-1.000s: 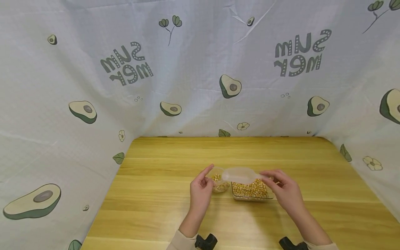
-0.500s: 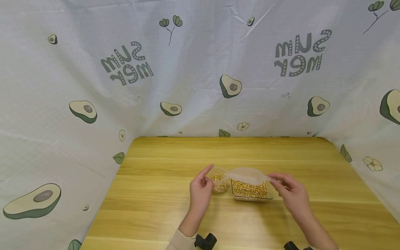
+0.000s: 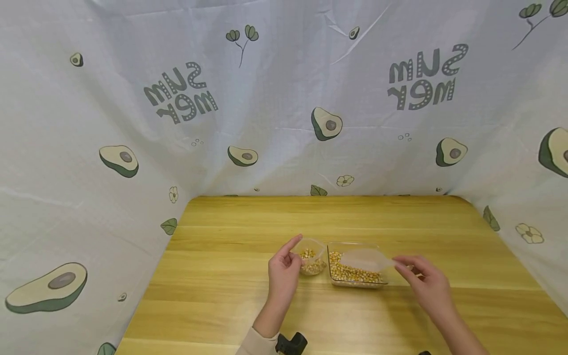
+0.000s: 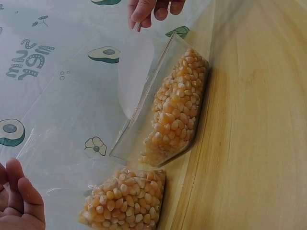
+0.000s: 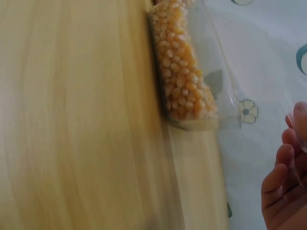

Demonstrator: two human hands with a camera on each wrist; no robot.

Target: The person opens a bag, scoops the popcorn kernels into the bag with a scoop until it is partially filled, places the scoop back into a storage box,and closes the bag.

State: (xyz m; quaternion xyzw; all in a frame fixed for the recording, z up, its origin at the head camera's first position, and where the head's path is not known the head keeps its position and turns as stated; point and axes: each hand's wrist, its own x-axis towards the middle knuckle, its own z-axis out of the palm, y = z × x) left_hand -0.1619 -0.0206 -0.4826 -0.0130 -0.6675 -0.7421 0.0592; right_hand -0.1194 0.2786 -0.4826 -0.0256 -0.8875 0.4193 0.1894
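My left hand holds the mouth of a clear plastic bag with corn kernels in its bottom. The bag stands on the table, and its thin film reaches up to the fingers in the left wrist view. Right beside it is a clear rectangular container, holding a heap of corn kernels. My right hand pinches the handle end of a translucent white scoop. The scoop's bowl is over the container's far part, close above the corn, and no kernels show in it.
Bag and container stand side by side near the middle of a wood-grain table. A pale curtain printed with avocados hangs behind the table and along both sides.
My right hand has moved right and toward me, bringing the scoop from the bag's mouth to over the container, lower down. The left hand and bag have hardly moved.
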